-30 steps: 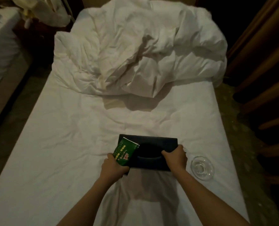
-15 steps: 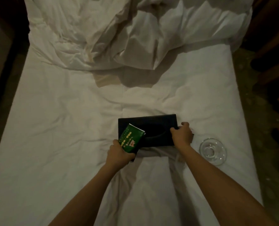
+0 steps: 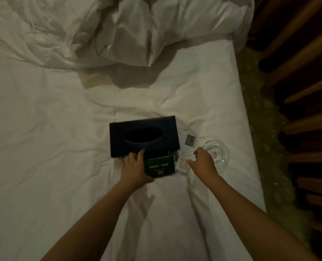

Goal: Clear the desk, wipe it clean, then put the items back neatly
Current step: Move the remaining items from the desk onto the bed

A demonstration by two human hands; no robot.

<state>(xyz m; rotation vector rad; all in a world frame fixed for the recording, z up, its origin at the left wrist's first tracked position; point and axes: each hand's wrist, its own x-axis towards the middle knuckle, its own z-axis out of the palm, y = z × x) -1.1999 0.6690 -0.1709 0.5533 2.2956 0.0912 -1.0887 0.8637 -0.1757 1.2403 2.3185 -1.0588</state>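
Tissue box [image 3: 144, 137] lies just beyond hands, left [image 3: 135, 169] touching it.

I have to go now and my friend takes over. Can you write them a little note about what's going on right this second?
Left hand: holds the green packet at the near edge of the tissue box.
Right hand: fingers curled at the white remote; whether it grips is unclear.
All lie on the bed; a glass ashtray sits right of the remote.
Done: these things are off the desk.
Left: the desk is out of view, so wiping and putting things back can't be checked.
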